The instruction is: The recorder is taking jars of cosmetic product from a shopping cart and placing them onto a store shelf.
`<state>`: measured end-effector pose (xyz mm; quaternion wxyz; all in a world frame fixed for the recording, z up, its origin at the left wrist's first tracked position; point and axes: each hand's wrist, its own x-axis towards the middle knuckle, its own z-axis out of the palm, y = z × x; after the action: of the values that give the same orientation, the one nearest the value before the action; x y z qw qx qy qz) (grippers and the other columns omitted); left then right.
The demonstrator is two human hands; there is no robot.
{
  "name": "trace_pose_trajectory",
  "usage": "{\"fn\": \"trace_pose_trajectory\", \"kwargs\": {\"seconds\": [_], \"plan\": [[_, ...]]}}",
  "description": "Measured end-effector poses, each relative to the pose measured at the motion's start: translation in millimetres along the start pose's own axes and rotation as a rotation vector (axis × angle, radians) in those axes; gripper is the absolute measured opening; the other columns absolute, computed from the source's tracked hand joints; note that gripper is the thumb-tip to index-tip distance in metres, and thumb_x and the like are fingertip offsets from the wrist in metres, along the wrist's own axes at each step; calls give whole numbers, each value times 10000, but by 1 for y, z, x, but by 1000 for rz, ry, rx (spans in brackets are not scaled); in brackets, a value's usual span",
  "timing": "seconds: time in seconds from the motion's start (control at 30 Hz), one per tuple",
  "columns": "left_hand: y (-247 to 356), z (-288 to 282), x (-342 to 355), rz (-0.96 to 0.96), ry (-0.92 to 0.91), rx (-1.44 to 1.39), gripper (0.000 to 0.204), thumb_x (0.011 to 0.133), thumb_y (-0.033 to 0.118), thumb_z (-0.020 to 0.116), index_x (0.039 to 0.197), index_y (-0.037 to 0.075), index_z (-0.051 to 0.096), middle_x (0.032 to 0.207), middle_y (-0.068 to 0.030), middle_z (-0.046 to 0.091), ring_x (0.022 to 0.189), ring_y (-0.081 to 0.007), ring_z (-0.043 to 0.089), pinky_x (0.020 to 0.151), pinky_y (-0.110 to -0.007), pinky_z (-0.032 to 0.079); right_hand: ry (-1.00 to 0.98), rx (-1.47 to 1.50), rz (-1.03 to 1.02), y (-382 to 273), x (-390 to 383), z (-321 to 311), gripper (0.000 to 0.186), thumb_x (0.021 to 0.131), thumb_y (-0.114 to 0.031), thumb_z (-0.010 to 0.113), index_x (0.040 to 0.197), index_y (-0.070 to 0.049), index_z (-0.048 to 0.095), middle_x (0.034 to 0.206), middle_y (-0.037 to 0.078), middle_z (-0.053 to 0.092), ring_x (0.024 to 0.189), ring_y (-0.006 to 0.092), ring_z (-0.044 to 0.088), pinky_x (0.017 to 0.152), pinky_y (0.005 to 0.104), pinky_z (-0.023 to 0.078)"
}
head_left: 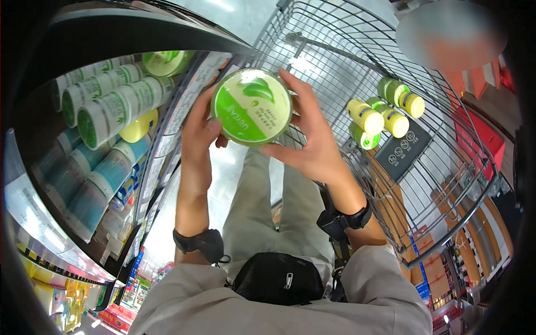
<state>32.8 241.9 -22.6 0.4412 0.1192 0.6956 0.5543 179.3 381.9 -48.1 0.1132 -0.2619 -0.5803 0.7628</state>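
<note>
Between my two hands is a round, flat jar (254,106) with a green and pale lid that carries a leaf picture; its lid faces up at me. My left hand (201,120) grips its left edge, the thumb pressed against the side. Around the right edge curl the fingers of my right hand (310,131), with the thumb below. To the left, a shelf (162,120) holds rows of white and green jars (120,109) lying in stacks, and a similar green-lidded jar (166,61) sits at their far end.
A wire shopping cart (335,33) stands ahead and to the right. Inside it are several yellow-capped green bottles (365,116) near a dark sign panel (403,148). Blue-green jars (84,173) fill the shelf nearer to me. A yellow round container (138,127) lies beside them.
</note>
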Motion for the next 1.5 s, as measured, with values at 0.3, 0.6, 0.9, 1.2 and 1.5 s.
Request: {"fn": "trace_pose_trajectory", "kwargs": {"seconds": [0.3, 0.6, 0.9, 1.2, 1.5], "plan": [[-21, -25, -4, 118, 353, -126, 470, 996, 192, 525, 1419, 20, 414, 1184, -53, 550, 927, -110, 502, 766, -262, 403, -13, -191, -226, 16, 49, 58, 919, 654, 15, 845, 1456, -75, 404, 1371, 129, 441, 1262, 299, 502, 1011, 393, 522], [-29, -23, 6, 201, 371, -148, 594, 986, 107, 523, 1524, 0, 295, 1335, -103, 515, 1138, -174, 515, 955, -327, 439, 115, -298, -392, 35, 66, 79, 895, 668, -15, 855, 1450, -96, 427, 1403, 135, 464, 1265, 325, 513, 974, 392, 505], [-36, -16, 0, 279, 312, -31, 878, 869, 51, 649, 1574, -5, 130, 1466, -129, 373, 1256, -227, 463, 1077, -406, 381, 290, -275, -416, 59, 73, 98, 930, 619, 42, 846, 1448, -98, 447, 1332, 158, 461, 1208, 344, 510, 987, 412, 495], [-37, -11, -1, 325, 376, -17, 962, 762, -32, 617, 1583, -3, 117, 1490, -142, 345, 1314, -258, 414, 1130, -428, 316, 448, -166, -483, 76, 88, 123, 769, 642, -30, 841, 1300, -55, 445, 1296, 182, 500, 1199, 392, 530, 976, 409, 491], [-43, -11, 1, 379, 358, 62, 899, 804, -4, 614, 1583, 28, 167, 1597, -154, 218, 1434, -318, 314, 1151, -446, 279, 536, -317, -474, 78, 102, 129, 722, 638, -77, 865, 1241, -33, 469, 1229, 158, 485, 1033, 291, 592, 864, 367, 530]]}}
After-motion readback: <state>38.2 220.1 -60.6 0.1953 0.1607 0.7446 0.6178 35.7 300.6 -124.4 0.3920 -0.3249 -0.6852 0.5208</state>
